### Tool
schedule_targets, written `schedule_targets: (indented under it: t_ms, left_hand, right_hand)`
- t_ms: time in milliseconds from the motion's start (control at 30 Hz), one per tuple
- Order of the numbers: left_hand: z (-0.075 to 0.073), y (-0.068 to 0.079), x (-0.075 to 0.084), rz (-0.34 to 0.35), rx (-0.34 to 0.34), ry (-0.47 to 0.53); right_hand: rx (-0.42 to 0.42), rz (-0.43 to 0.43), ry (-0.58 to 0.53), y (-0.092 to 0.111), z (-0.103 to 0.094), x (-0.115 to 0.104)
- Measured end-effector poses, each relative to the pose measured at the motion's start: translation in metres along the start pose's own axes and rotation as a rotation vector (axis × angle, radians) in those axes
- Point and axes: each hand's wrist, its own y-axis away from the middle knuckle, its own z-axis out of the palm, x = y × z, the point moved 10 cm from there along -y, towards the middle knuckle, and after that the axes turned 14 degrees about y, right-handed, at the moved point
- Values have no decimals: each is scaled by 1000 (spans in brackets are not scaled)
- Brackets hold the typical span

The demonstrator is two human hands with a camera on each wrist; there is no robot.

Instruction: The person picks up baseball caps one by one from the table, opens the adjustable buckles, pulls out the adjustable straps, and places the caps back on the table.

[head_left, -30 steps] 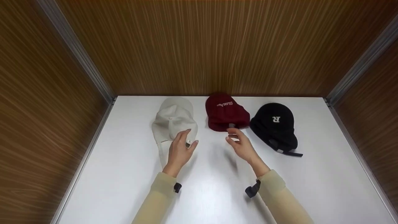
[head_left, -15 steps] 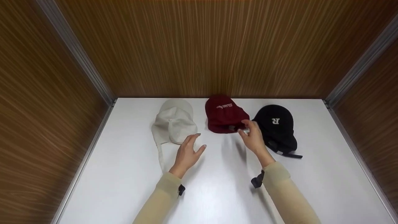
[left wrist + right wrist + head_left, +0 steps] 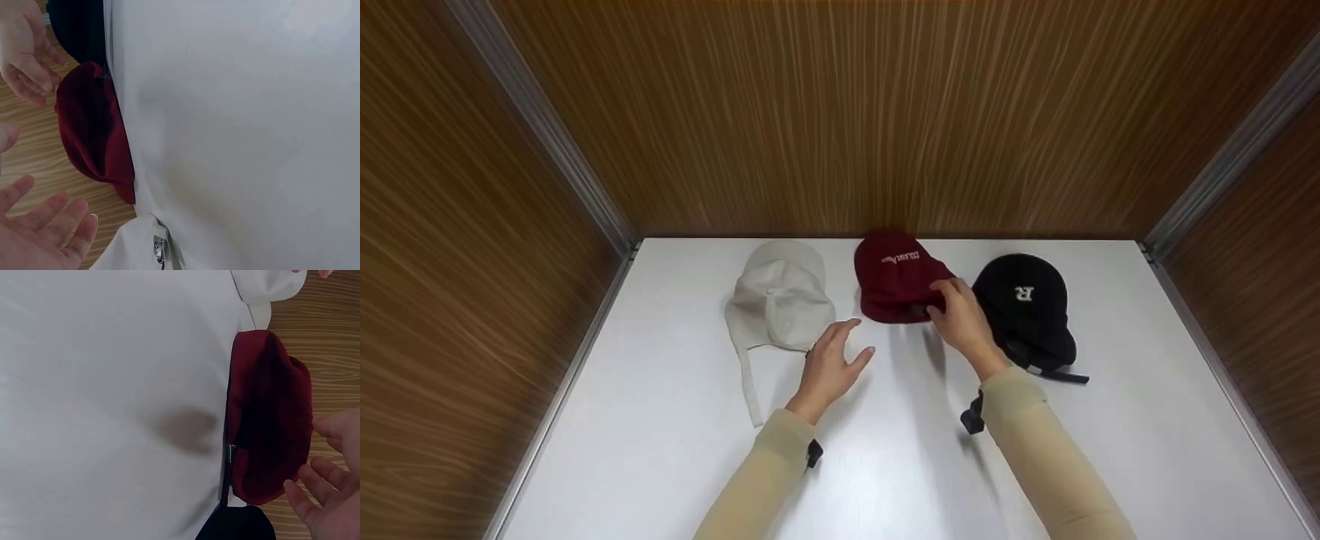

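- Three caps in a row toward the far side of a white table (image 3: 885, 480), brims pointing to the far wall (image 3: 840, 112).
- One red cap (image 3: 896, 277), middle of the row, pale lettering on the front; its hollow inside faces the near side.
- One white cap (image 3: 780, 296), left of the red one; long strap (image 3: 749, 390) trailing toward the near side.
- One black cap (image 3: 1027, 322), just right of the red one, white letter R on the front; short strap end (image 3: 1067, 377) pointing right.
- One right hand (image 3: 967, 322), at the near right edge of the red cap; thumb and fingers apart, fingertips at the cloth. How firmly they press, cannot tell.
- One left hand (image 3: 829, 367), beside the near right part of the white cap; fingers spread, thumb apart, holding nothing.
- Two pale sleeves (image 3: 1046, 457), each with a dark device (image 3: 973, 417) at the wrist.
- Two wood-grain side walls (image 3: 465, 285), left and right, joined to the far one by metal corner strips (image 3: 540, 112).
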Motion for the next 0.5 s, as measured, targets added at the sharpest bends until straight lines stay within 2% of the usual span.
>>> schedule_targets:
  t_ms: [133, 267, 367, 500]
  left_hand:
    - [4, -2, -2, -20, -15, -12]
    - [9, -4, -4, -17, -32, -17]
    - [12, -4, -4, -11, -38, -14]
    - [16, -5, -3, 6, -42, -12]
  right_hand:
    - [-13, -43, 124, -5, 3, -4]
    - [-65, -57, 252, -8, 11, -4]
    - [-87, -45, 298, -10, 14, -1]
    - [-78, -21, 319, -12, 14, 3]
